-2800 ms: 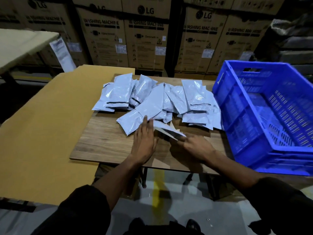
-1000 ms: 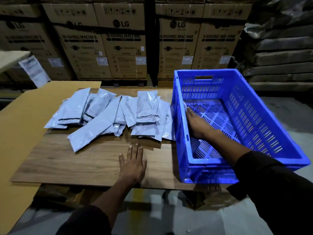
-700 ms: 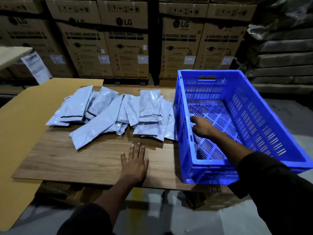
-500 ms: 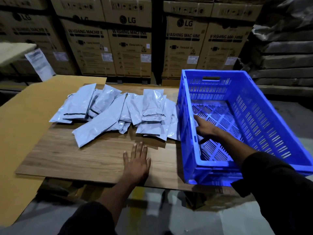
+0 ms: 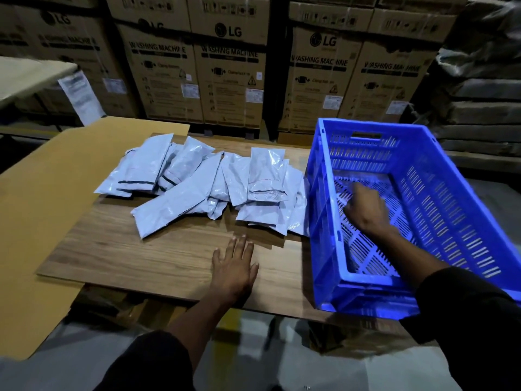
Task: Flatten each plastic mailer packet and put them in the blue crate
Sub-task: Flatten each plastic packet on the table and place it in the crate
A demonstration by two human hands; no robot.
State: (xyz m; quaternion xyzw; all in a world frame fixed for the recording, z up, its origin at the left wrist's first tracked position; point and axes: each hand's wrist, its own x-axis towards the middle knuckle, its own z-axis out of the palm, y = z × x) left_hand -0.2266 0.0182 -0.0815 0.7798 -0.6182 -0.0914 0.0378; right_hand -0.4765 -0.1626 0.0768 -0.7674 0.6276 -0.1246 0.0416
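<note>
Several grey plastic mailer packets lie in a loose overlapping pile on the far half of the wooden board. The blue slatted crate stands at the board's right end. My right hand is inside the crate above its floor, blurred, with fingers loosely curled and nothing visible in them. A pale patch on the crate floor beyond that hand may be a packet; I cannot tell. My left hand rests flat on the bare board in front of the pile, fingers straight.
A large brown cardboard sheet lies under and to the left of the board. Stacked LG washing machine cartons form a wall behind. Dark stacked bundles fill the right background. The floor is visible below the board's near edge.
My right hand carried a packet from the board into the crate, pressed at the crate floor, and now has lifted and pulled back slightly. The left hand stays flat on the board.
</note>
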